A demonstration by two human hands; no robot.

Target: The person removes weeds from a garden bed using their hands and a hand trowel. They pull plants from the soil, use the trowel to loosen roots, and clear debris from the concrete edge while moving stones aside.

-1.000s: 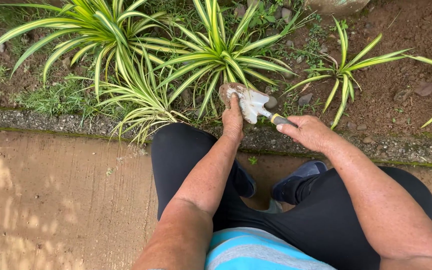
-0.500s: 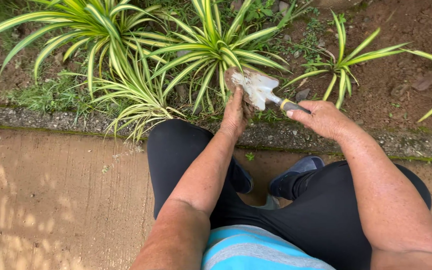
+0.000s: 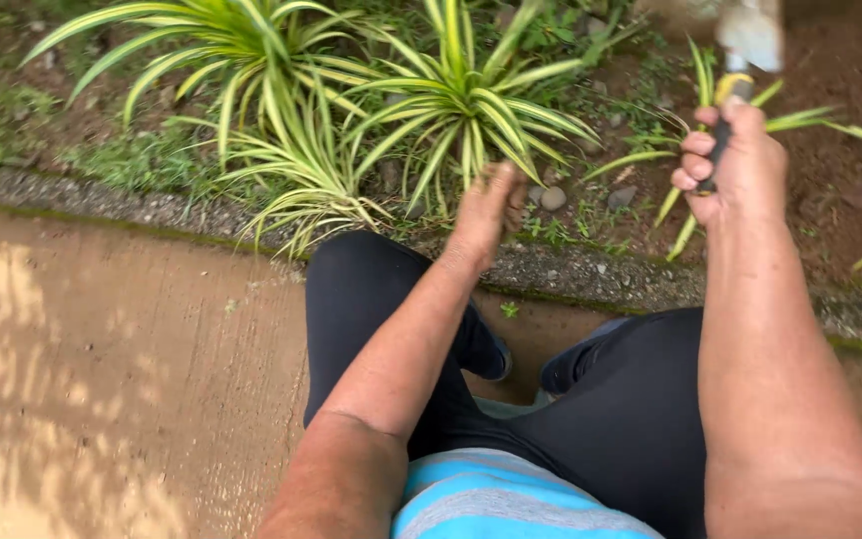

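A person squats on a wet concrete path (image 3: 102,379) facing a stone-edged garden bed. Striped green-and-yellow plants (image 3: 281,90) fill the bed at left. The left hand (image 3: 486,210), soil-dusted, reaches toward the base of the middle plant (image 3: 466,100); whether its grip is closed cannot be told. At right, the right hand (image 3: 735,165) is clenched around the dark handle of a trowel (image 3: 745,45), its pale blade raised at the top edge. Working here calls for keeping fingers clear of the blade.

Left hand (image 3: 486,212) outstretched, blurred, fingers curled; right hand (image 3: 735,160) raised, its grip fisted, arm straight.
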